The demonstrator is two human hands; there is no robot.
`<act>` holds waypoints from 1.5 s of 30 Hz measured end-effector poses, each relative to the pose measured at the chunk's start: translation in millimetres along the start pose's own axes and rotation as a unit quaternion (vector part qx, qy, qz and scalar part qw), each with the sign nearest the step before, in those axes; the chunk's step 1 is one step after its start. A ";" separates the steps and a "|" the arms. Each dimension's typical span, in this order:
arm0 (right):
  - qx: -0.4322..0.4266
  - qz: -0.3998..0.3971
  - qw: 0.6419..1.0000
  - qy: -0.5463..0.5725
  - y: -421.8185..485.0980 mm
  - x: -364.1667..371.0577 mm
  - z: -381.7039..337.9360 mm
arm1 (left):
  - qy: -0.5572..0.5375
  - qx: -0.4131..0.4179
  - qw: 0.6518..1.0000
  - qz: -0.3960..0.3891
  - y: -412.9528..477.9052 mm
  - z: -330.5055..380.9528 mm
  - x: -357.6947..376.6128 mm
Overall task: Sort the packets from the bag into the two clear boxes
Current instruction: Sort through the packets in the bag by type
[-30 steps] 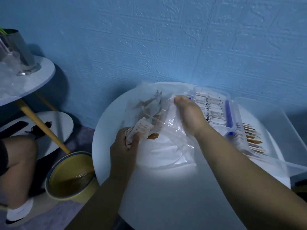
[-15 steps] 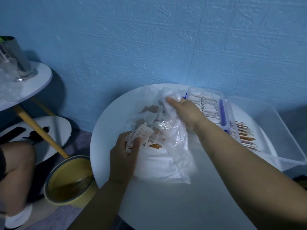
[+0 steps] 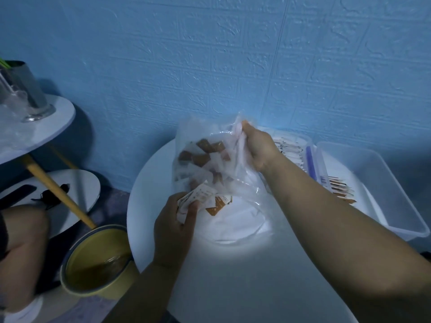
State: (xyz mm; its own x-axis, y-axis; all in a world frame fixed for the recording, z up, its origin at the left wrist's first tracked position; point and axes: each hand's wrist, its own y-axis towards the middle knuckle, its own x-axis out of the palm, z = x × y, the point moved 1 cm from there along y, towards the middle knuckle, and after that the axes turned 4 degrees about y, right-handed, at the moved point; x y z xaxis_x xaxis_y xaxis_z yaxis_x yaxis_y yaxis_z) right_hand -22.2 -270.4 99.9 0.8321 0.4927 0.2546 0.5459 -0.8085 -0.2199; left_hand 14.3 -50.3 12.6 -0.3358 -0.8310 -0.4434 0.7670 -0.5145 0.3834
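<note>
A clear plastic bag [image 3: 205, 145] with orange-and-white packets [image 3: 205, 155] inside is lifted above the round white table [image 3: 233, 271]. My right hand [image 3: 258, 148] grips the bag's upper right edge. My left hand [image 3: 173, 227] holds a small bundle of white packets [image 3: 200, 197] at the bag's lower opening. One orange-and-white packet [image 3: 218, 205] lies on the table just right of that bundle. Behind my right forearm stand two clear boxes: one with white packets [image 3: 291, 145] and a blue clip, one with orange packets [image 3: 339, 190].
A large clear tub [image 3: 382, 187] sits at the table's right edge. A yellow bucket [image 3: 93, 264] stands on the floor to the left. A side table [image 3: 37, 134] with a metal cup [image 3: 25, 89] is at far left. A person's knee [image 3: 21, 241] shows at lower left.
My right hand has raised the bag's edge up, so the bag now hangs more upright and its packets have slid down. My left hand keeps its bundle.
</note>
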 end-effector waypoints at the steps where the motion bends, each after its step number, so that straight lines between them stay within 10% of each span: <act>1: -0.003 0.006 0.999 -0.046 0.9 -3.0 3.8 | 0.003 0.000 1.000 -0.002 0.5 -0.2 0.4; 5: -0.016 -0.022 0.964 -0.264 -7.4 -15.1 8.9 | 0.022 -0.005 1.000 -0.018 1.6 -3.3 3.4; 10: -0.136 -0.040 0.799 -0.584 -15.3 -5.2 -0.9 | 0.039 -0.002 0.999 -0.016 1.4 -5.3 3.9; 18: -0.108 -0.035 0.924 -0.365 -16.1 -9.8 4.7 | 0.045 -0.024 0.999 -0.016 2.7 -6.0 3.4; 26: -0.407 -0.043 0.812 -0.415 -82.8 -34.5 44.1 | 0.071 -0.009 0.997 -0.021 2.7 0.1 6.4; 33: -0.419 -0.180 0.658 -0.599 -83.4 -52.3 86.9 | 0.077 -0.002 0.997 -0.028 -0.5 5.5 3.2; 45: -0.492 -0.120 0.629 -0.590 -67.0 -49.7 93.3 | 0.038 -0.029 0.998 -0.032 1.7 1.9 2.1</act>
State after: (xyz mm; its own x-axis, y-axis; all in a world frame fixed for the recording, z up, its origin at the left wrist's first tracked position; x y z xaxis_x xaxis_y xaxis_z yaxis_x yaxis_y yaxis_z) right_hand -91.1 -210.7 14.1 0.5469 0.0640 -0.8347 0.8281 -0.1880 0.5281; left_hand 13.9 -53.3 13.9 -0.3439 -0.7779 -0.5260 0.7770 -0.5502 0.3057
